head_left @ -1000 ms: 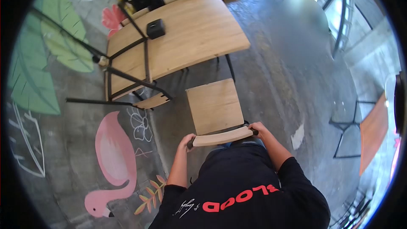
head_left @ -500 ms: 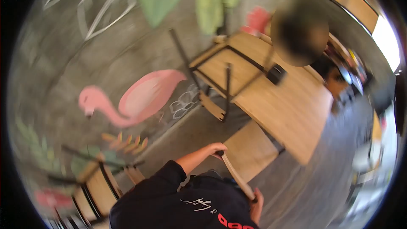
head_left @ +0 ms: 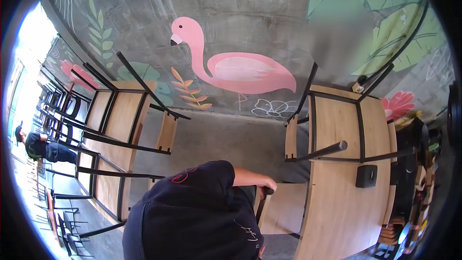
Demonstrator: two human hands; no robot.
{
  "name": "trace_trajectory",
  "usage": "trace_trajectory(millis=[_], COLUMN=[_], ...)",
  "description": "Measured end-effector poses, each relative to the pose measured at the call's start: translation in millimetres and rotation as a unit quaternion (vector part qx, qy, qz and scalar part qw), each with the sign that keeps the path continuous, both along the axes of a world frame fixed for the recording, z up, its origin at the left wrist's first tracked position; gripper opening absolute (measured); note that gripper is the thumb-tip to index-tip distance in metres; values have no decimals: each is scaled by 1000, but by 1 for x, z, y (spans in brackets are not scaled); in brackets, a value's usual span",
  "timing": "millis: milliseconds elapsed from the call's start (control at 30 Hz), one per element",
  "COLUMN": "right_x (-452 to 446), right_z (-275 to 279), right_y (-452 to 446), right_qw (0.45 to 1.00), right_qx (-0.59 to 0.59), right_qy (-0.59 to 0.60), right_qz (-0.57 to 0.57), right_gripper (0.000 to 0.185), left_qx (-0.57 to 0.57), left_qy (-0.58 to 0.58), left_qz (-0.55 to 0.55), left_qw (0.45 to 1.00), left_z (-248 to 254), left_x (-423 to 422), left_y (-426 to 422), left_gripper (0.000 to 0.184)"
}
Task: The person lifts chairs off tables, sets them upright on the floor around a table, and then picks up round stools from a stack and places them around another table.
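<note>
My left hand (head_left: 268, 186) is closed around the black-framed top corner of a chair's backrest. The chair (head_left: 284, 209) has a light wooden seat, stands upright, and its seat meets the long side of a wooden table (head_left: 337, 212). Of my right hand (head_left: 261, 251) only a sliver of skin shows at the bottom edge, beyond my dark shirt; its fingers are hidden. Another chair (head_left: 337, 120) lies upside down on the table, legs up. A small black box (head_left: 366, 176) rests on the tabletop near that chair.
Upturned chairs (head_left: 126, 120) sit on tables at left, their black legs sticking out. A painted concrete wall (head_left: 260, 33) with a flamingo runs across the back. Far left stands another person (head_left: 41, 147). Grey floor (head_left: 216, 137) lies between the tables. Cluttered shelving (head_left: 423, 183) is at right.
The view has swung left, showing more tables and a person at far left. My left hand still grips the chair's backrest. My right hand, earlier on the backrest, is now mostly hidden.
</note>
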State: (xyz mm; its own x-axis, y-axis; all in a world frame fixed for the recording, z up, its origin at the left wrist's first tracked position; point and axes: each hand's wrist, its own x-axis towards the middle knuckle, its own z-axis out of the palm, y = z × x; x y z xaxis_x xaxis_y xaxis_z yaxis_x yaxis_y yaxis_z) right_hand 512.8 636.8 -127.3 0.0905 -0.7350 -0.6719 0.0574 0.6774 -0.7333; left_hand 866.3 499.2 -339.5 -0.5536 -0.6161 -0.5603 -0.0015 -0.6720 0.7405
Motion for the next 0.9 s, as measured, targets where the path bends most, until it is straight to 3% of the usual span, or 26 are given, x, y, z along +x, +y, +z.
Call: trace_trajectory(millis=[33, 67, 100, 167, 200, 233, 267, 300, 367, 500, 667, 900], right_x=[-2, -6, -9, -15, -22, -26, -30, -37, -44, -52, -76, -75], right_z=[-4, -6, -8, -18, -25, -30, -36, -42, -59, -83, -109, -100], right_y=[-9, -13, -15, -11, -9, -9, -9, -17, -19, -28, -33, -57], right_qw=[1000, 999, 998, 992, 987, 980, 974, 963, 951, 930, 930, 930], right_qx=[6, 17, 26, 57, 76, 97, 109, 154, 161, 171, 178, 162], right_qy=[-5, -6, -7, -17, -29, -40, -49, -73, -78, -88, -98, -99], right_qz=[-13, -27, -49, -110, -141, -170, -194, -209, -254, -313, -305, -313], right_gripper=[59, 59, 59, 60, 60, 60, 61, 61, 61, 58, 50, 41], left_qx=[-231, -538, -711, -658, -459, -34, 223, 177, 255, 225, 217, 212], left_qy=[60, 69, 64, 55, -8, -60, -124, -170, -119, -137, -127, -157], left_qz=[-3, 46, 140, 108, 59, 89, 166, 151, 126, 137, 170, 168], left_qw=[971, 839, 686, 743, 886, 994, 953, 958, 951, 955, 953, 950], left_z=[-12, -6, -4, -16, 32, 89, 146, 127, 92, 98, 94, 84], left_x=[1, 5, 10, 10, 6, 1, -5, -13, -14, -29, -47, -54], left_y=[1, 3, 5, 6, -1, -7, -14, -15, -20, -31, -41, -66], left_gripper=[60, 70, 80, 76, 64, 53, 42, 33, 32, 32, 26, 20])
